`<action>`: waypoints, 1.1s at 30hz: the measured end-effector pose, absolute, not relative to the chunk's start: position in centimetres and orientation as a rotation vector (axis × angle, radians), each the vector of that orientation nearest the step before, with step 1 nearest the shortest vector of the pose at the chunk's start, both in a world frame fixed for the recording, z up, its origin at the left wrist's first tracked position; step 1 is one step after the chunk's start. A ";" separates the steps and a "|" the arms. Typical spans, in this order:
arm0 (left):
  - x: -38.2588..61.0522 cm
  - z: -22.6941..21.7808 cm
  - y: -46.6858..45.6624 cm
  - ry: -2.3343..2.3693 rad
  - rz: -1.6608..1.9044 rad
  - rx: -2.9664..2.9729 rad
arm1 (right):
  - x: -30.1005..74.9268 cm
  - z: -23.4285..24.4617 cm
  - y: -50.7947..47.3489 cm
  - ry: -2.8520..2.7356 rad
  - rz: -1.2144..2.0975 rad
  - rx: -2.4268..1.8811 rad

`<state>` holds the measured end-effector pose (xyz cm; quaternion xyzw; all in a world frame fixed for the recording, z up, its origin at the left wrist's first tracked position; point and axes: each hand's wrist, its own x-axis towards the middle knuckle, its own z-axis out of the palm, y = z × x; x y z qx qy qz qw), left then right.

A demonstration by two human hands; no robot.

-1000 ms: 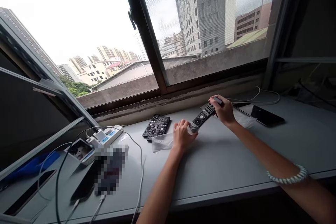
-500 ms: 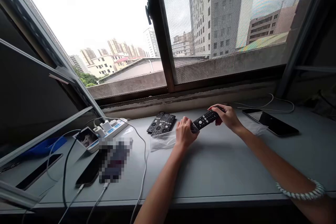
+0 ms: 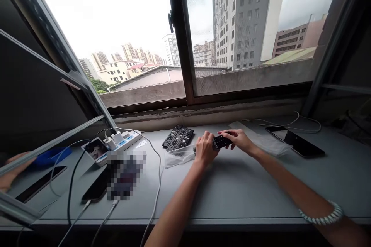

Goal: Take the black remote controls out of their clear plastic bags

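Note:
A black remote control is held between my two hands, its keypad face up. My left hand is closed round its left end, and hides that part. Fingers of my right hand grip the other end. From under my left hand a clear plastic sleeve spreads leftward over the desk; whether the remote's hidden end is inside it I cannot tell. Just behind the sleeve, several black remotes lie side by side. Beyond my right hand lies another clear plastic sleeve.
A black tablet-like device lies at the right, near a white cable. To the left are a white power strip, a phone, a blurred-out device and trailing cables. Another person's hand shows beyond the metal frame at far left.
My right hand has moved left, closer to my left hand, and less of the remote shows between them. Another person's hand has appeared at the far left.

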<state>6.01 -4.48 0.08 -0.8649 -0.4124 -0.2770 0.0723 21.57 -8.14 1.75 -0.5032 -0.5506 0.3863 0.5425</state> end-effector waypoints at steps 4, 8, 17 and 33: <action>5.9 0.3 -4.5 -1.179 -0.912 -2.597 | 20.7 1.6 -8.5 -1.291 1.058 -1.155; 5.7 0.3 -4.6 -1.066 -0.972 -2.600 | 20.2 1.6 -9.0 -1.325 1.327 -1.100; 4.8 0.2 -4.1 -1.109 -1.103 -2.596 | 21.2 2.0 -8.9 -0.959 1.346 -1.041; 3.9 -0.3 -4.2 -1.296 -0.957 -2.704 | 25.2 0.9 -7.8 -0.501 1.623 -0.612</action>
